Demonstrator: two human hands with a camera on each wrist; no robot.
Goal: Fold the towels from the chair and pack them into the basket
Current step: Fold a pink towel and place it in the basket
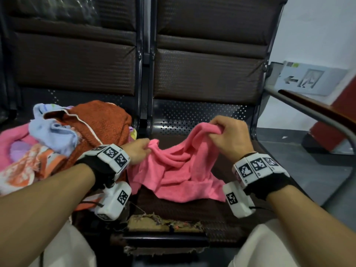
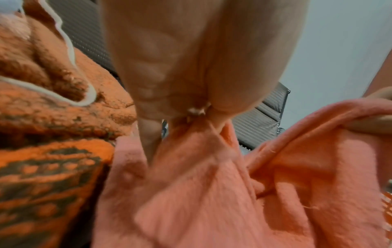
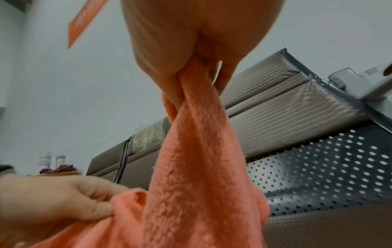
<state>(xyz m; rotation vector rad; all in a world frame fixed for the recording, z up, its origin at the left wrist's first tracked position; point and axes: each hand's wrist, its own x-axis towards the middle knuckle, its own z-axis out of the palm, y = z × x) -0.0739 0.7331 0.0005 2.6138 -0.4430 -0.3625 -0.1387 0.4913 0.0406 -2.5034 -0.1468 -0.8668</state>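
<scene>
A pink towel (image 1: pixel 177 170) lies crumpled on the right seat of a brown chair bench (image 1: pixel 192 209). My left hand (image 1: pixel 143 149) pinches its left corner, and my right hand (image 1: pixel 221 130) grips a bunched edge and lifts it above the seat. In the left wrist view my left hand (image 2: pixel 197 115) pinches the pink towel (image 2: pixel 212 193) at a small tuft. In the right wrist view my right hand (image 3: pixel 191 80) holds the pink towel (image 3: pixel 197 159), which hangs down twisted; my left hand (image 3: pixel 70 206) holds its lower corner. No basket is in view.
A pile of towels sits on the left seat: a rust-orange one (image 1: pixel 104 124), a light blue one (image 1: pixel 54 133), a pink one (image 1: pixel 11 143) and an orange-and-white patterned one (image 1: pixel 28 170). A metal armrest (image 1: pixel 317 116) borders the right side. The seat's front edge (image 1: pixel 163 224) is frayed.
</scene>
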